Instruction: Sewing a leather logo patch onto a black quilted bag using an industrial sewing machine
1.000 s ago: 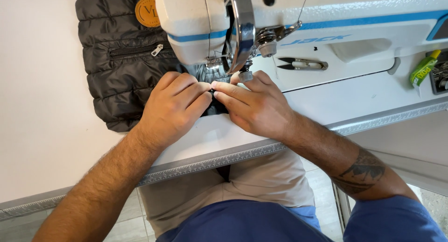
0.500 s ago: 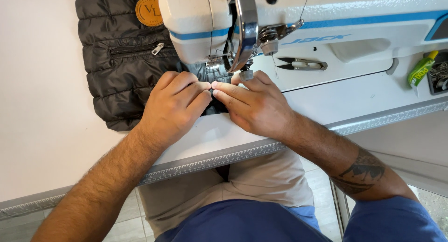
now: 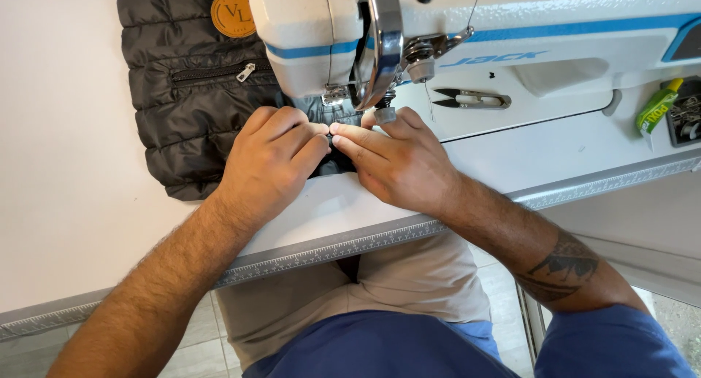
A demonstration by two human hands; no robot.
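A black quilted jacket [image 3: 186, 101] with a zip pocket and a round tan patch lies on the white table, running under the head of a white sewing machine [image 3: 467, 28]. My left hand [image 3: 270, 163] presses down on the jacket's edge just in front of the needle. Fingertip to fingertip with it, my right hand [image 3: 398, 159] pinches the same dark edge below the presser foot [image 3: 383, 115]. The fabric between my fingers is mostly hidden.
Small thread snips [image 3: 471, 98] lie on the machine bed behind my right hand. A green tube [image 3: 657, 108] and a dark tray sit at the far right. The table's front edge [image 3: 328, 250] carries a printed ruler strip; my lap is below it.
Both hands stay pressed on the jacket edge at the needle, with barely any shift. The jacket has not visibly moved.
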